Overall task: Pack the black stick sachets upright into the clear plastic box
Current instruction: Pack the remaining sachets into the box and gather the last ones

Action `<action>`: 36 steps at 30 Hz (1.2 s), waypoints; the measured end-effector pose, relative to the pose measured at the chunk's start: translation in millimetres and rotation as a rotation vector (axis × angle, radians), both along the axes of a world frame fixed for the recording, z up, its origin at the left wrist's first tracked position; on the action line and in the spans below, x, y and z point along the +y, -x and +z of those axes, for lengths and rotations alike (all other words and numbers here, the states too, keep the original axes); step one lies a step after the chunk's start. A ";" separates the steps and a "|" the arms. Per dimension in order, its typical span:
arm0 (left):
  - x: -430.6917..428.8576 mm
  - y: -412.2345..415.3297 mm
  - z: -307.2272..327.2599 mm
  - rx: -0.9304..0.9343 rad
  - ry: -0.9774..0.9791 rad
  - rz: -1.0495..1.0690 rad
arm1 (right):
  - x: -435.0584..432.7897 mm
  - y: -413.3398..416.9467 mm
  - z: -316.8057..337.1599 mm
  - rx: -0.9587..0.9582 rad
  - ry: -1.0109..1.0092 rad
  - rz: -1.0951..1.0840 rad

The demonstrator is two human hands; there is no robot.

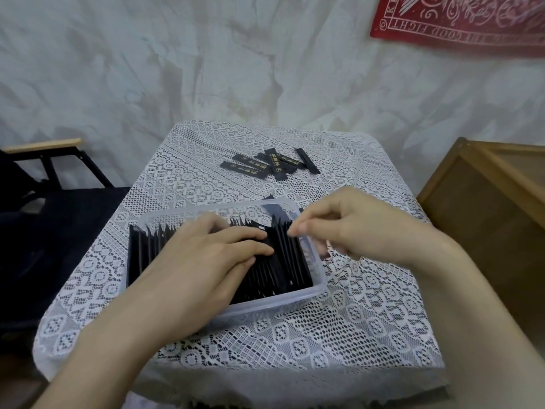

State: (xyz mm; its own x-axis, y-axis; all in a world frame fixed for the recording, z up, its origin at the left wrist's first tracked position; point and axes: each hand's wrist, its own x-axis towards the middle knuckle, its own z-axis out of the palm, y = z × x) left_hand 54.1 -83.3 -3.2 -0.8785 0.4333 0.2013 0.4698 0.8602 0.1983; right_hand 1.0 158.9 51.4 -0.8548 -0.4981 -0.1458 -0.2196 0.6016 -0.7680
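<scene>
Black stick sachets (pixel 287 262) stand in thin ridges inside clear plastic box (pixel 280 304).

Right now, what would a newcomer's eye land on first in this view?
The clear plastic box mid-table, packed with upright black sachets, the left hand resting flat on them and the right hand at the row's right end. Then the loose sachets lying flat farther back on the lace tablecloth, and the red banner upper right on the wall.
</scene>
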 end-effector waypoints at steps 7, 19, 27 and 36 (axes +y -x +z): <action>0.1 -1.0 0.9 -0.017 -0.035 0.003 | 7.9 36.1 -50.6 0.135 -0.312 -0.415; -1.2 -0.7 -0.9 0.009 -0.072 -0.006 | 3.2 67.6 -64.1 0.031 -0.072 -0.361; -2.4 -0.7 -3.0 0.001 -0.071 0.006 | -20.6 94.7 -82.8 -0.024 -0.131 -0.301; -2.1 -0.9 -1.4 -0.003 -0.071 0.003 | -23.9 102.4 -86.7 0.102 -0.239 -0.227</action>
